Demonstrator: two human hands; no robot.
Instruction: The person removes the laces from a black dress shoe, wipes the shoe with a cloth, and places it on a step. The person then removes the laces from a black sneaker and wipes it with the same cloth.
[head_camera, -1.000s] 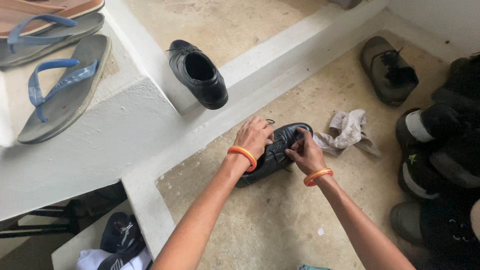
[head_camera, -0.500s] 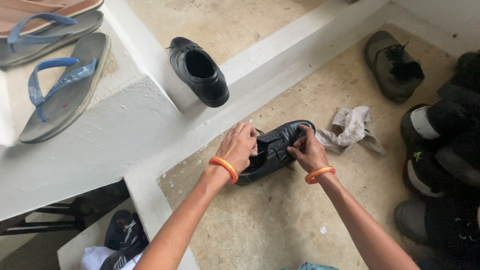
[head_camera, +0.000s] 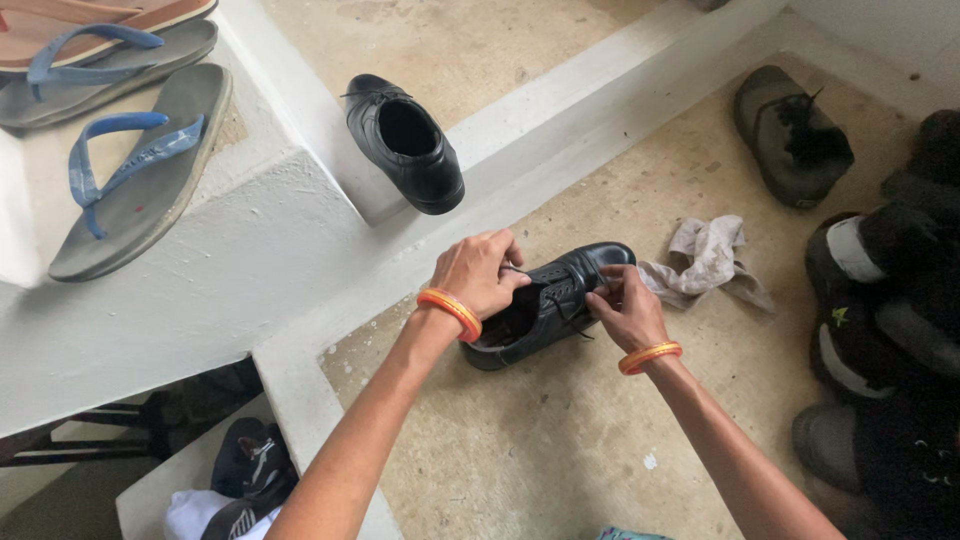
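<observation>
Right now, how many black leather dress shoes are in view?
2: one black dress shoe on the floor under both hands, the other dress shoe against the white ledge. The dark pile may hide more.

A speckled concrete floor (head_camera: 560, 440) meets white painted steps (head_camera: 230, 270) under soft daylight. Blue-strapped sandals (head_camera: 130, 170) rest on the upper ledge, a crumpled grey rag (head_camera: 710, 255) lies on the floor, and dark shoes (head_camera: 880, 300) crowd the right-hand edge.
</observation>
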